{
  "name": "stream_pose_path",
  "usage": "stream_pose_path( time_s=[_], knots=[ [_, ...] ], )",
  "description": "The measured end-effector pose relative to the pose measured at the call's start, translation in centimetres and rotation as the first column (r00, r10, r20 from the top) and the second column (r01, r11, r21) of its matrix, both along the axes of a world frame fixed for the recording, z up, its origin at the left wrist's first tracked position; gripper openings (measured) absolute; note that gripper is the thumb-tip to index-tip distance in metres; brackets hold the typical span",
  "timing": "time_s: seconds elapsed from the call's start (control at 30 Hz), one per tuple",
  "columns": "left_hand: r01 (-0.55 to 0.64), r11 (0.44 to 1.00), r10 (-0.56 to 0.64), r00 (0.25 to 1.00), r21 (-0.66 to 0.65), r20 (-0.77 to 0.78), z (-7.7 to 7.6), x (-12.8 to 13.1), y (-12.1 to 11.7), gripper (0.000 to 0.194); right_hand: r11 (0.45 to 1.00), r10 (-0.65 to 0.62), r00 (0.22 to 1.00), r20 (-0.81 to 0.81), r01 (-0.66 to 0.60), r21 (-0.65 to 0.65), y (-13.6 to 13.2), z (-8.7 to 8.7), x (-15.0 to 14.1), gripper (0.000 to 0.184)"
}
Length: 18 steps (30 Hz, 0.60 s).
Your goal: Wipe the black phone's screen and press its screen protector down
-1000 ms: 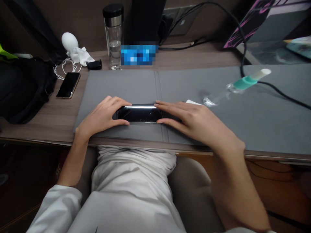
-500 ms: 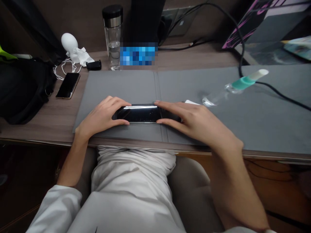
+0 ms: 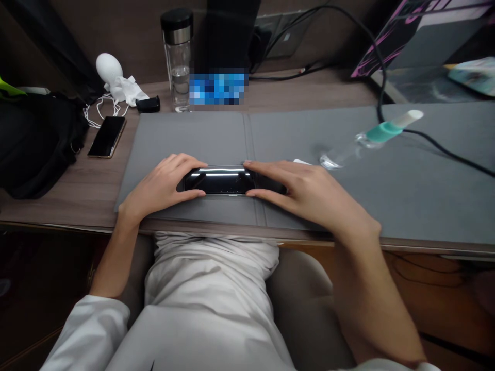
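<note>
A black smartphone (image 3: 222, 181) lies sideways, screen up, on the grey desk mat (image 3: 209, 136), with bright light streaks reflected in its glass. My left hand (image 3: 164, 183) grips its left end, thumb on the near long edge and fingers on the far one. At the other end my right hand (image 3: 309, 188) holds it the same way, thumb near and fingers far. Both palms hide parts of the phone's ends. Behind my right hand, a white corner of something flat (image 3: 300, 161) peeks out. Close by lies a clear spray bottle (image 3: 358, 144) with a teal and white top.
A second phone (image 3: 107, 136) rests on the wooden desk at left, near a white cable, crumpled tissue (image 3: 131, 91) and a black bag (image 3: 34, 139). A glass water bottle (image 3: 180, 67) stands at the back. A black cable (image 3: 381, 67) crosses the mat at right.
The whole view has shifted very slightly. A second light streak now shows on the phone's screen, and both hands keep their hold.
</note>
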State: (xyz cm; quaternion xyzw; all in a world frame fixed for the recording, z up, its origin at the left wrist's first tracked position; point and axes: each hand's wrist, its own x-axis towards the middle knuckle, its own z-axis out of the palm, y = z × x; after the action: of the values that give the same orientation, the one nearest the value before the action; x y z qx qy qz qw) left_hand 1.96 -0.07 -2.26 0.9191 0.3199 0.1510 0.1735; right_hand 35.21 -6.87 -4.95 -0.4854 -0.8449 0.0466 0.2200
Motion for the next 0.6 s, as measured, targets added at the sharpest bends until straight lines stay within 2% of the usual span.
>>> stream_pose_path(
  time_s=[0.6],
  knots=[
    [0.03, 0.998, -0.029, 1.0, 0.051, -0.002, -0.56, -0.27, 0.23, 0.033, 0.999, 0.036, 0.999, -0.04, -0.037, -0.029, 0.35, -0.02, -0.03, 0.044]
  ],
)
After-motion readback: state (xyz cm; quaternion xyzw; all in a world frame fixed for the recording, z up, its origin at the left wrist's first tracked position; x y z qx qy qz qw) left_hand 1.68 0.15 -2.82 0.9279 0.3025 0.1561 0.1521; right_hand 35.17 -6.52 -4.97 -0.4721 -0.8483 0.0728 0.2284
